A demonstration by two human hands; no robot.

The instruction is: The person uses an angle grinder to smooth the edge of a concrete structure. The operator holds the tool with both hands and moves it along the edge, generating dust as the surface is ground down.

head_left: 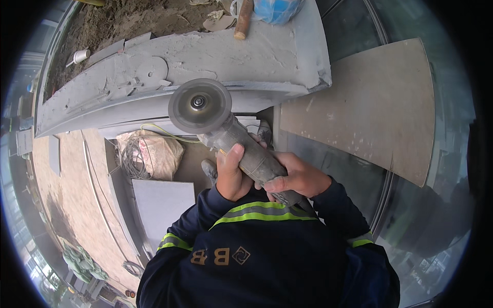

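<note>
A dusty grey angle grinder (pixel 251 156) is held up in front of my body, tilted with its head to the upper left. Its round cutting disc (pixel 181 108) faces me, and I cannot tell whether it is spinning. My left hand (pixel 232 172) grips the grinder's body near the head, thumb along the side. Around the rear handle, my right hand (pixel 299 177) is closed, with its thumb across the top. Past the disc lies a dust-covered stone ledge (pixel 246 61). A loose grey disc (pixel 152 71) rests on that ledge among small chips.
A wooden handle (pixel 244 23) and a blue plastic bag (pixel 277 10) sit atop the ledge. A white cup (pixel 81 56) lies by the soil. Below are a sack (pixel 164 154) with coiled cable (pixel 134 156) and a pale slab (pixel 163 205). A large board (pixel 364 108) leans at right.
</note>
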